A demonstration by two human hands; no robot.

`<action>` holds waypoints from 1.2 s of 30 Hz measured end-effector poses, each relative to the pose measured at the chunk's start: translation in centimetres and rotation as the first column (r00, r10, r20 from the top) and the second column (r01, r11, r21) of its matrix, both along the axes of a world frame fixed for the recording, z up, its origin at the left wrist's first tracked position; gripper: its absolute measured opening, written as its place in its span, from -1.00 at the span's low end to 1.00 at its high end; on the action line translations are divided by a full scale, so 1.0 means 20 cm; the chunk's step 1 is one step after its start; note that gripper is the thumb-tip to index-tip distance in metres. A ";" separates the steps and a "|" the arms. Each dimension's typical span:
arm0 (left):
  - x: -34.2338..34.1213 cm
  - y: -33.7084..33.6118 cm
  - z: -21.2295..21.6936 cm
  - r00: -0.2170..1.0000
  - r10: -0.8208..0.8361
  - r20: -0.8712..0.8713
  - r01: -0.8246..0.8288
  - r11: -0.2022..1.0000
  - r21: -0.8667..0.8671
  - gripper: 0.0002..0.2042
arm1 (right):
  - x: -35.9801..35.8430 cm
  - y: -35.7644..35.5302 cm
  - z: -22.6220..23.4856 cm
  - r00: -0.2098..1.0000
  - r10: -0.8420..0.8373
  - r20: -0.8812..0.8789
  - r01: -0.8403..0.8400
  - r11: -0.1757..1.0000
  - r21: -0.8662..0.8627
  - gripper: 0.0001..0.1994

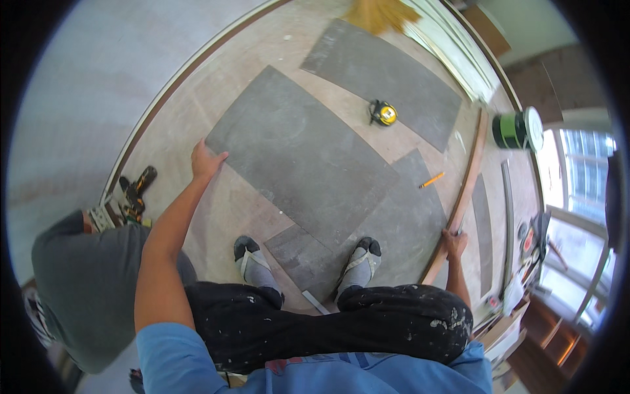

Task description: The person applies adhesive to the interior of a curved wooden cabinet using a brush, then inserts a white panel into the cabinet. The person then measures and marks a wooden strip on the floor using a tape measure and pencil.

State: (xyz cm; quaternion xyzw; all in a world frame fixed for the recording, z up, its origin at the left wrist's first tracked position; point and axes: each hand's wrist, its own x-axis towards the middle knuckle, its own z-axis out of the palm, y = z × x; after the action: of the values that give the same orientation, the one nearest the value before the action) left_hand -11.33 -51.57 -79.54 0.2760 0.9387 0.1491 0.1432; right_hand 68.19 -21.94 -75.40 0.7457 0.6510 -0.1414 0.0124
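Observation:
A large grey sheet (295,144), like a floor tile or vinyl panel, lies in front of me. My left hand (207,161) grips its left corner, thumb along the near edge and the other fingers partly hidden. At my right side, my right hand (455,243) is closed round a long wooden strip (470,172); something small and shiny shows by its fingers, too small to make out. A second grey sheet (394,75) lies farther off, with a yellow and black tape measure (383,113) at its near edge. An orange pencil (432,180) rests on another grey piece (417,203).
Smaller grey offcuts (296,253) lie between my feet. A cordless drill (136,192) stands at the left, near a crouching person in grey (92,289). Rightward are a green and black bucket (518,129), a metal bar (508,217) and scattered tools (527,240).

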 end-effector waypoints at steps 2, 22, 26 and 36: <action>0.05 0.02 0.09 0.999 0.003 -0.042 -0.005 1.000 -0.031 -0.04 | -0.06 -0.04 0.04 0.997 0.052 -0.052 -0.046 0.991 0.127 -0.51; -0.10 0.08 0.00 0.995 0.044 -0.092 -0.040 0.998 0.045 -0.30 | -0.80 -0.32 0.81 0.692 0.658 -0.297 -0.616 0.752 0.233 -0.69; -0.21 -0.01 -0.11 0.998 0.067 -0.021 -0.064 0.988 0.144 -0.40 | -1.13 -0.30 0.63 0.549 0.763 -0.342 -0.790 0.607 0.088 -0.69; -0.14 -0.04 -0.02 0.999 0.030 0.019 -0.033 0.987 0.155 -0.26 | -1.81 -0.35 0.17 0.241 0.899 -0.365 -0.952 0.291 0.089 -0.66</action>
State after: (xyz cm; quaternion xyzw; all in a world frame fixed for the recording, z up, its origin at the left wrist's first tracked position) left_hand -14.08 -52.44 -79.86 0.2702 0.9272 0.2265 0.1267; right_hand 31.98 -28.92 -71.98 0.1745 0.9423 -0.2836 0.0351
